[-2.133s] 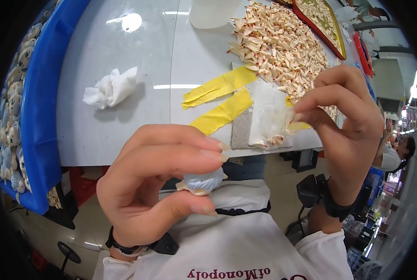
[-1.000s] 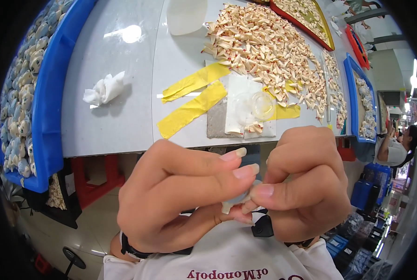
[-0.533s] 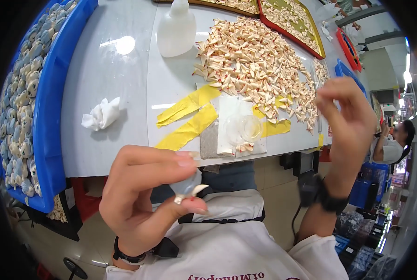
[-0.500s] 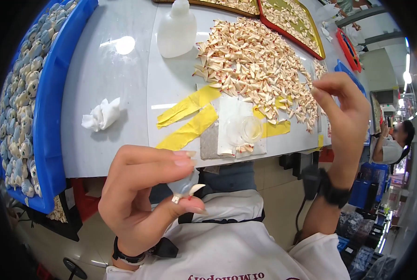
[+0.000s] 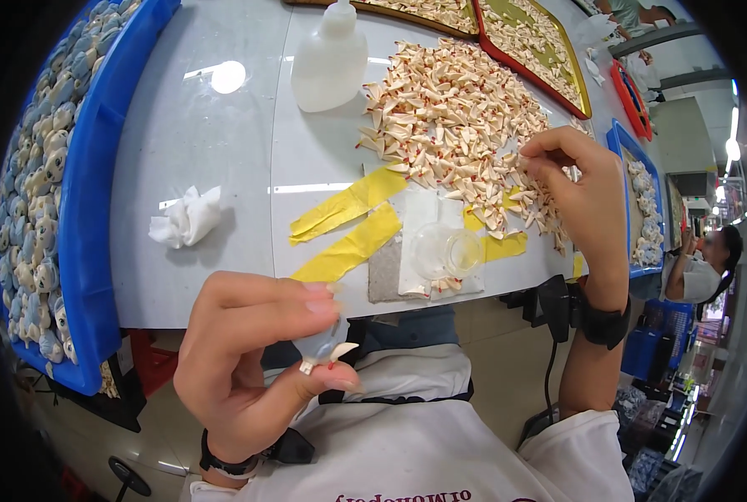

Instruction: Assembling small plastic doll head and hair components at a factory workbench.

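Between thumb and fingers, my left hand [image 5: 238,356] grips a small blue figure part [image 5: 313,345] in front of the table edge. A pointed cream ear-shaped piece [image 5: 342,350] sticks out from its side, with a red spot near its base. My right hand [image 5: 589,197] is closed in a pinch over the right side of a heap of cream ear-shaped pieces [image 5: 453,109], many with red ends. What its fingertips hold, if anything, is hidden. An open clear jar [image 5: 440,251] stands on white tissue near the table edge, just in front of the heap.
Blue-and-cream figure parts fill a blue crate [image 5: 97,201] at left. Crumpled tissue [image 5: 186,219], a translucent bottle [image 5: 330,67] and yellow tape strips [image 5: 348,243] lie or stand on the table. Trays [image 5: 524,63] of pieces are behind; another blue crate [image 5: 623,167] is at right. A person [image 5: 693,272] sits beyond.
My right hand has moved left and in over the heap, its fingertips now at the pieces. My left hand still grips the blue figure part, slightly lower and further left.
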The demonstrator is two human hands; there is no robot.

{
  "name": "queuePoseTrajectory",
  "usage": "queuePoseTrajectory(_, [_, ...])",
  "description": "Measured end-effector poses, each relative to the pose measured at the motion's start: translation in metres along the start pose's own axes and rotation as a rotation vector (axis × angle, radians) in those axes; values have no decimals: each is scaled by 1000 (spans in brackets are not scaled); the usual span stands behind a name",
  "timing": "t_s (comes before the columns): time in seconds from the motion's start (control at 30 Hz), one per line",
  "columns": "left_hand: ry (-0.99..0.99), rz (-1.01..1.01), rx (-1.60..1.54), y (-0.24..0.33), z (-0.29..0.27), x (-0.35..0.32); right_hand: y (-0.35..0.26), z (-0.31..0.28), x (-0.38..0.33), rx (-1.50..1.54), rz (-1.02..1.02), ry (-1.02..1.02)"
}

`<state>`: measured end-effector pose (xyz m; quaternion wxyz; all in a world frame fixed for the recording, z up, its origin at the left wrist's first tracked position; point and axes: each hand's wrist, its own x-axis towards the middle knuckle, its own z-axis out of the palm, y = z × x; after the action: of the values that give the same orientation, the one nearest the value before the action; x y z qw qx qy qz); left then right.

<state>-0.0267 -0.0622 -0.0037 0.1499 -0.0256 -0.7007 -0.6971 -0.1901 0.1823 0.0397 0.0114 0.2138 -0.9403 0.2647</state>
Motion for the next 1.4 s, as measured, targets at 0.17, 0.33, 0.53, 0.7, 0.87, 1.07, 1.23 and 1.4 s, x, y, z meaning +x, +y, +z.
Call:
queuePoseTrajectory(0.17, [-17,2,-23,2,0,1,0,-3,-3,137,31,207])
queuePoseTrajectory(0.33, [-28,-12,-27,4,1,-2,3,-7,-5,82,-17,201])
queuePoseTrajectory(0.53, [-29,11,-53,4,1,-7,1,-6,-10,73,-33,260])
queuePoseTrajectory(0.7, [-34,0,-67,4,0,-12,-2,-10,-15,220,2,294])
queuePoseTrajectory(0.87, [-33,-2,-75,4,0,-14,7,-23,-22,30,-123,364])
queuePoseTrajectory(1.07, [-31,-14,-78,3,-2,-15,10,-28,-32,323,50,410])
queuePoseTrajectory(1.23, [-40,-27,-114,1,0,-13,10,-24,-38,354,65,415])
queuePoseTrajectory(1.4, [-35,-44,-105,1,-1,-13,11,-23,-35,274,82,423])
